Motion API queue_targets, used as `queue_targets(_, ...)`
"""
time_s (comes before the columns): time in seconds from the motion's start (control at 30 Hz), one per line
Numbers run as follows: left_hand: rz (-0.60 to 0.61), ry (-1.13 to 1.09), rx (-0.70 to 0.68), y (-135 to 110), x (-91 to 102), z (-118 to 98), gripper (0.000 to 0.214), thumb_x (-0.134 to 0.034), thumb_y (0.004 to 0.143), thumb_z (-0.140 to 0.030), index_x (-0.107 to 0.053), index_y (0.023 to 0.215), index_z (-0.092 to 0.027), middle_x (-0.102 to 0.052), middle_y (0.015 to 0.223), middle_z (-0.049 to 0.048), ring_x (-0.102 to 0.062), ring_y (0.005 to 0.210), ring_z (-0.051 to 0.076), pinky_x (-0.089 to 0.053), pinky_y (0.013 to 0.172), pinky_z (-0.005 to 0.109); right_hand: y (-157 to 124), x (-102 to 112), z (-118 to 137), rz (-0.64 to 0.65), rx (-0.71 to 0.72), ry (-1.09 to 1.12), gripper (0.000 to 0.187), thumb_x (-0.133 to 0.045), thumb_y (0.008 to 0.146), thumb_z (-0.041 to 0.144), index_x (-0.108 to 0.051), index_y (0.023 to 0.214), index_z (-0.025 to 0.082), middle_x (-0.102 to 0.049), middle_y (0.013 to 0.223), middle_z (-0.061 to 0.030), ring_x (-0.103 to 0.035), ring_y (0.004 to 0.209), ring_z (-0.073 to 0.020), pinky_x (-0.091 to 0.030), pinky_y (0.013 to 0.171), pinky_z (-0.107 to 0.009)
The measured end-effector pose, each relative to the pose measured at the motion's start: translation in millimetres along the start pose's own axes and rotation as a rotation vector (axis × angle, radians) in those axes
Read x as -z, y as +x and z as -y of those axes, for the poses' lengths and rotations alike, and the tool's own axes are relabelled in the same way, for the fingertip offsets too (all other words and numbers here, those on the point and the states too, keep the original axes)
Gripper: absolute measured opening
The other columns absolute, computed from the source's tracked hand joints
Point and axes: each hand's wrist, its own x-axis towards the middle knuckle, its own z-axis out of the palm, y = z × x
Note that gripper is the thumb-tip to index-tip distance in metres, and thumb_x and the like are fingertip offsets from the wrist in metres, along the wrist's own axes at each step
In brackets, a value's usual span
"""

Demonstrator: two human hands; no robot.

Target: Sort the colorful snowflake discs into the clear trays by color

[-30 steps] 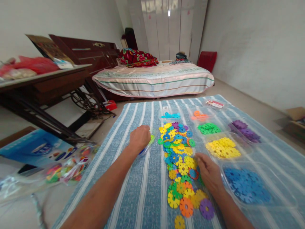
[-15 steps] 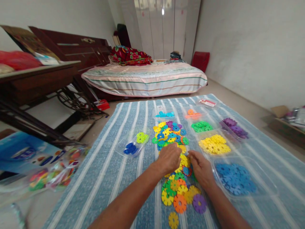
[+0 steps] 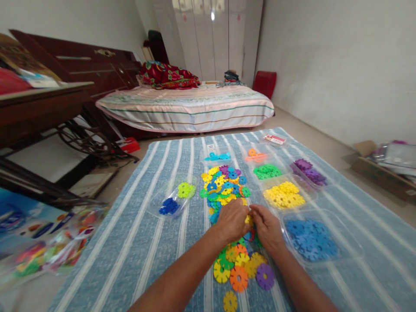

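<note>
Over the middle of a long pile of notched plastic discs (image 3: 224,184), my two hands come close together. My left hand (image 3: 233,220) is closed with its back toward me, so its fingertips and anything in them are hidden. Beside it, the fingers of my right hand (image 3: 267,229) are drawn together, their tips turned toward the left hand. Bits of yellow disc (image 3: 249,219) show between the hands; whether they are gripped I cannot make out. Nearer to me lie an orange disc (image 3: 238,278), a purple disc (image 3: 265,276) and several yellow and green ones.
Clear trays of sorted discs flank the pile: blue discs (image 3: 310,239), yellow discs (image 3: 284,194), green discs (image 3: 267,171) and purple discs (image 3: 310,172) at right. Dark blue discs (image 3: 168,206) share a left tray with lime ones. Behind the striped cloth (image 3: 130,225) stands a bed (image 3: 188,108).
My hands have drawn closer together over the pile, the right one moving toward the left. The whole view has shifted slightly, so the scene sits further left.
</note>
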Motion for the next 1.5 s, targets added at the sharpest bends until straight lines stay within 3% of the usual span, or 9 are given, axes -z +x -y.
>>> queue_targets(0.17,-0.024,-0.128,0.102,-0.8,2.4,1.4,0.012,-0.058,0.067,-0.022,-0.059,0.078,-0.019,-0.061,0.086,0.0039,-0.057,0.085,0.019,-0.042,0.068,0.026,0.1,-2.9,-6.1,-0.032,-0.013,0.066,0.030,-0.044,0.082,0.035,-0.064,0.097,0.018,-0.068,0.092,-0.0071,-0.062,0.084,-0.0192,-0.048,0.079,-0.033)
queue_targets(0.33,0.026,-0.414,0.176,1.2,12.7,20.0,0.010,-0.060,0.064,-0.023,-0.055,0.059,-0.017,-0.056,0.059,-0.0035,-0.052,0.059,0.011,-0.033,0.051,0.021,0.7,-3.4,-7.7,-0.039,-0.012,0.069,0.031,-0.042,0.083,0.034,-0.064,0.099,0.018,-0.067,0.087,-0.0058,-0.061,0.081,-0.0185,-0.047,0.077,-0.033)
queue_targets(0.47,-0.066,-0.596,0.219,14.2,30.7,24.3,0.015,-0.062,0.063,-0.022,-0.052,0.054,-0.015,-0.052,0.051,-0.0048,-0.049,0.052,0.009,-0.033,0.048,0.019,1.2,-2.6,-4.8,-0.049,-0.002,0.062,0.031,-0.041,0.084,0.035,-0.064,0.099,0.019,-0.067,0.084,-0.0047,-0.061,0.078,-0.0178,-0.047,0.074,-0.031)
queue_targets(0.63,-0.126,-0.922,0.073,40.5,53.8,-4.5,0.016,-0.056,0.072,-0.022,-0.061,0.084,-0.013,-0.064,0.066,-0.0004,-0.058,0.058,0.011,-0.043,0.054,0.020,0.9,-2.1,-3.7,-0.039,0.024,0.077,0.032,-0.040,0.085,0.034,-0.064,0.100,0.019,-0.066,0.086,-0.0045,-0.060,0.082,-0.0179,-0.047,0.077,-0.032)
queue_targets(0.73,-0.226,-0.678,0.065,45.6,56.4,-11.8,0.020,-0.056,0.072,-0.018,-0.063,0.090,-0.014,-0.068,0.080,0.0036,-0.062,0.073,0.015,-0.047,0.066,0.024,1.3,-2.9,-5.6,-0.045,0.018,0.093,0.032,-0.041,0.085,0.036,-0.063,0.101,0.019,-0.066,0.088,-0.0053,-0.060,0.083,-0.0181,-0.047,0.078,-0.032)
queue_targets(0.87,-0.103,-0.186,0.017,30.7,40.9,-0.9,0.014,-0.054,0.073,-0.018,-0.066,0.081,-0.016,-0.065,0.087,0.0073,-0.060,0.088,0.022,-0.046,0.077,0.031,1.8,-4.2,-6.9,-0.041,0.008,0.084,0.032,-0.040,0.085,0.035,-0.062,0.102,0.019,-0.067,0.092,-0.0054,-0.060,0.086,-0.0187,-0.047,0.080,-0.034)
queue_targets(1.0,-0.044,0.022,-0.124,11.4,19.9,7.9,0.013,-0.056,0.073,-0.019,-0.065,0.082,-0.016,-0.061,0.099,0.0098,-0.053,0.100,0.026,-0.043,0.086,0.036,1.6,-4.4,-6.4,-0.050,-0.008,0.089,0.031,-0.041,0.084,0.033,-0.061,0.102,0.018,-0.067,0.089,-0.0053,-0.061,0.084,-0.0187,-0.047,0.080,-0.034)
queue_targets(1.33,-0.054,0.005,-0.154,6.2,5.4,11.0,0.018,-0.057,0.068,-0.016,-0.061,0.086,-0.016,-0.058,0.104,0.0099,-0.049,0.101,0.025,-0.043,0.085,0.036,1.2,-3.0,-4.5,-0.010,-0.026,0.087,0.031,-0.039,0.085,0.031,-0.059,0.105,0.017,-0.066,0.092,-0.0060,-0.061,0.086,-0.0182,-0.046,0.081,-0.033)
queue_targets(1.5,-0.031,-0.168,-0.080,3.1,13.9,16.7,0.002,-0.057,0.068,-0.018,-0.058,0.067,-0.016,-0.061,0.079,0.0034,-0.054,0.083,0.018,-0.043,0.073,0.028,1.4,-3.5,-5.3,-0.014,-0.011,0.084,0.031,-0.039,0.086,0.032,-0.059,0.104,0.017,-0.066,0.091,-0.0055,-0.060,0.086,-0.0178,-0.046,0.082,-0.033)
